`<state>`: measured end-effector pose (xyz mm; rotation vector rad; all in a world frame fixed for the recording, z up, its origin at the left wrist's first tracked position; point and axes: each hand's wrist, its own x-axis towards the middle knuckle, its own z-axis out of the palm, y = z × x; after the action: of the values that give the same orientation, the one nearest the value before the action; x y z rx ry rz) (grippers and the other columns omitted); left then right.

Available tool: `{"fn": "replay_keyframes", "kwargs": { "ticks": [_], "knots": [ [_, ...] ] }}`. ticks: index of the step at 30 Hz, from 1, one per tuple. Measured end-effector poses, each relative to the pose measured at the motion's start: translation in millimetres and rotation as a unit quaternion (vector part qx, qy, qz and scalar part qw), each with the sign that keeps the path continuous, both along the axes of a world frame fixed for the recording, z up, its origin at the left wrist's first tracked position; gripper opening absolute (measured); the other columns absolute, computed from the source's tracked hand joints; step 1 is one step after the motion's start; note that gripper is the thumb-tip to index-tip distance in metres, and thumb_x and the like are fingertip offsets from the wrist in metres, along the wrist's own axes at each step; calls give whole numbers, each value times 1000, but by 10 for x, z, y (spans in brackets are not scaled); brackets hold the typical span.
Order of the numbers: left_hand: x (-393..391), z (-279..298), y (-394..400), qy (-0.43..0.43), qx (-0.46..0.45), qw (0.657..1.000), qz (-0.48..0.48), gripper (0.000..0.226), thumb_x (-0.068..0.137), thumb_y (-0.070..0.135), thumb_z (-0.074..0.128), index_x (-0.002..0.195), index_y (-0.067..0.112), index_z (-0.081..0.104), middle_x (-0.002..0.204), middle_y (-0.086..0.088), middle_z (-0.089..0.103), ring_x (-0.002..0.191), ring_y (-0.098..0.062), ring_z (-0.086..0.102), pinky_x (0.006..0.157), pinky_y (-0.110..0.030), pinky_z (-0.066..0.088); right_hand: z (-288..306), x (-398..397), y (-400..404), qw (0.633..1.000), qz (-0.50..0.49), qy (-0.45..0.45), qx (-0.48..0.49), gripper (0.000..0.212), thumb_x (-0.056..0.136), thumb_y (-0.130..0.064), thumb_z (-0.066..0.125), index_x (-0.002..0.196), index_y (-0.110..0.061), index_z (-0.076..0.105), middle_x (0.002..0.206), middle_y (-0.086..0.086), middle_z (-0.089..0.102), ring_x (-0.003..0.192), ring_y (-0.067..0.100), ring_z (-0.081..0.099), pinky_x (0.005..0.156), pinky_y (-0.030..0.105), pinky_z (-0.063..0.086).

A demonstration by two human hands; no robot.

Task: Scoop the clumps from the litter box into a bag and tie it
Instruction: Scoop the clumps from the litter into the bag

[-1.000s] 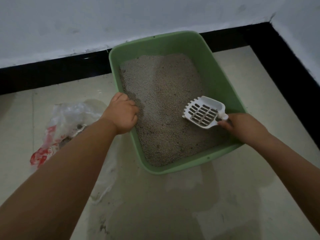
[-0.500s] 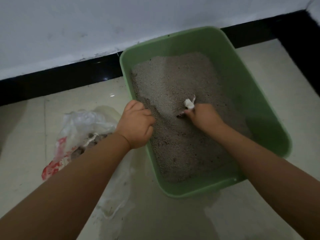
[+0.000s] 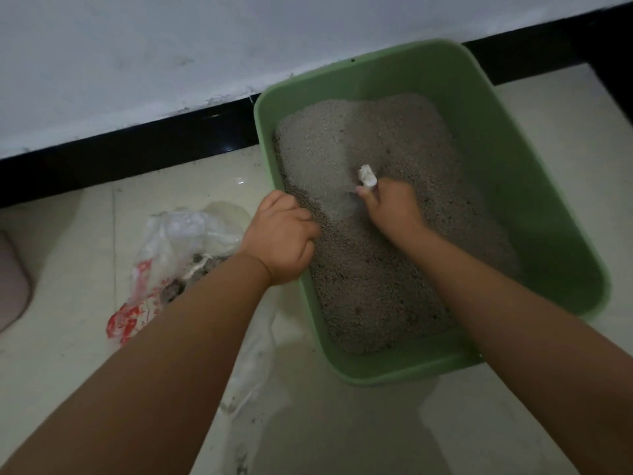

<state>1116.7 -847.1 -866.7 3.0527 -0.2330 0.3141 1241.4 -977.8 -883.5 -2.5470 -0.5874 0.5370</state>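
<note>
A green litter box full of grey litter stands on the floor against the wall. My right hand is inside it and grips the white scoop; only the handle's end shows above my fist, the blade is buried in the litter. My left hand grips the box's left rim with curled fingers. A white plastic bag with red print lies open on the floor left of the box, with dark clumps inside.
A white wall with a black skirting strip runs behind the box. Pale floor tiles with scattered litter grains spread in front. A pinkish rounded object sits at the far left edge.
My right hand has brought the scoop from above the box's right side down into the litter at its middle, burying the blade. My left hand stays on the rim.
</note>
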Motion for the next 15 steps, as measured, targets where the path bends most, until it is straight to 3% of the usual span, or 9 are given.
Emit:
{"fn": "replay_keyframes", "kwargs": {
  "ticks": [4,8,11,15],
  "knots": [
    [-12,26,-20,7,6,1000,7,33,67,20,34,45,10,57,47,-3,50,50,-23,53,70,-29,25,139,8,-273,997,1,-47,67,30,95,-29,46,88,-1,58,79,10,46,74,18,42,62,24,22],
    [-11,46,-25,14,7,1000,11,34,68,21,34,46,10,58,46,-5,50,50,-23,52,68,-30,24,350,66,-531,991,-36,-79,99,25,94,-26,48,75,-10,49,72,9,45,73,18,42,57,23,15],
    [-32,41,-35,22,-7,1000,17,34,68,21,33,47,8,57,47,-7,50,50,-23,51,67,-30,23,382,32,-709,996,3,-84,33,35,93,-30,48,66,-10,40,61,5,38,71,19,42,61,25,21],
    [-48,29,-41,16,-31,999,25,32,68,19,33,46,6,52,47,-9,47,50,-24,48,65,-30,22,408,-50,-872,997,-3,-72,32,36,93,-30,49,67,-7,40,58,2,35,70,21,43,62,27,27]
  ]
}}
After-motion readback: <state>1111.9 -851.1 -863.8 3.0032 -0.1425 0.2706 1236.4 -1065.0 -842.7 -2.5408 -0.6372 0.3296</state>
